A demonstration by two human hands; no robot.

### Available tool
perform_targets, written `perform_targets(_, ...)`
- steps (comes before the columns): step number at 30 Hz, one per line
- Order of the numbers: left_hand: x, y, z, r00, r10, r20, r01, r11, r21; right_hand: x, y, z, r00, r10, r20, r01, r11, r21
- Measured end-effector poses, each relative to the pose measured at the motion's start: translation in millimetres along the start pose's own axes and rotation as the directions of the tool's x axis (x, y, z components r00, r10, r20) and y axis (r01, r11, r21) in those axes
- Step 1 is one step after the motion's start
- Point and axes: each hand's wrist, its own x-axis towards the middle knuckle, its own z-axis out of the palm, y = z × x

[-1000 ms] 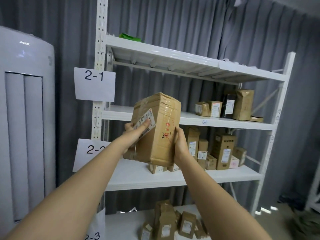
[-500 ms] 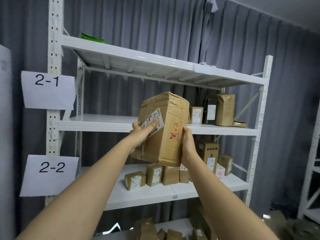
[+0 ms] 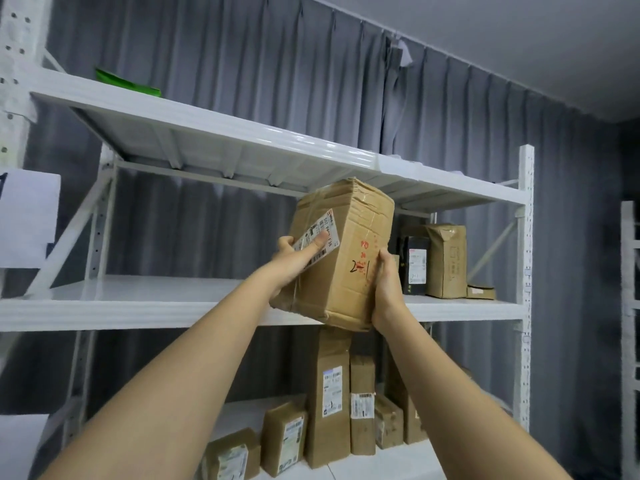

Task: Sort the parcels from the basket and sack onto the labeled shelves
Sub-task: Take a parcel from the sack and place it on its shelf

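I hold a brown cardboard parcel (image 3: pixel 346 251) tilted in the air in front of the white rack's middle shelf (image 3: pixel 145 303). It has a white shipping label on its left face and red and black handwriting on its front. My left hand (image 3: pixel 294 254) grips its left side with the thumb across the label. My right hand (image 3: pixel 386 285) presses against its lower right side. The parcel's bottom edge hangs at the level of the shelf's front lip.
Brown and black parcels (image 3: pixel 433 261) stand at the right end of the middle shelf. Several boxes (image 3: pixel 329 400) fill the lower shelf. A green packet (image 3: pixel 121 81) lies on the top shelf. A paper label sheet (image 3: pixel 27 216) hangs at the left post.
The view has swung up and closer to the rack. The parcel has risen with both hands and now sits higher against the middle shelf opening.
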Motion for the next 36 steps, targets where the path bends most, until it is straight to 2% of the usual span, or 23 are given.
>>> perform_targets(7, 70, -10, 24, 0.996, 0.059, 0.071, -0.059, 0.998, -0.001, 61, 7, -16, 0.995, -0.058, -0.084, 0.048, 0.992, -0.116)
perform_targets(15, 124, -39, 40, 0.996, 0.085, 0.015, -0.087, 0.989, 0.122, 110, 35, -26, 0.987, -0.125, -0.099, 0.094, 0.958, -0.272)
perform_targets(18, 133, -44, 44, 0.998, 0.060, 0.025, -0.062, 0.996, 0.057, 123, 41, -28, 0.981, -0.164, -0.107, 0.125, 0.945, -0.303)
perform_targets(22, 137, -40, 54, 0.998, 0.009, 0.070, -0.009, 1.000, -0.003, 140, 48, -30, 0.975, -0.218, -0.050, 0.186, 0.916, -0.355)
perform_targets(26, 143, -42, 64, 0.992, -0.006, 0.126, 0.010, 0.999, -0.033, 148, 62, -34, 0.972, -0.236, -0.007, 0.220, 0.916, -0.337)
perform_targets(30, 155, -53, 71, 0.995, 0.005, 0.095, -0.004, 1.000, -0.001, 156, 76, -38, 0.969, -0.243, 0.033, 0.241, 0.917, -0.318)
perform_targets(34, 162, -62, 75, 0.998, 0.024, 0.049, -0.026, 0.999, 0.039, 157, 85, -44, 0.947, -0.273, 0.170, 0.308, 0.921, -0.238)
perform_targets(36, 164, -66, 76, 0.999, 0.029, 0.017, -0.029, 0.999, 0.029, 158, 90, -46, 0.932, -0.289, 0.217, 0.341, 0.903, -0.262)
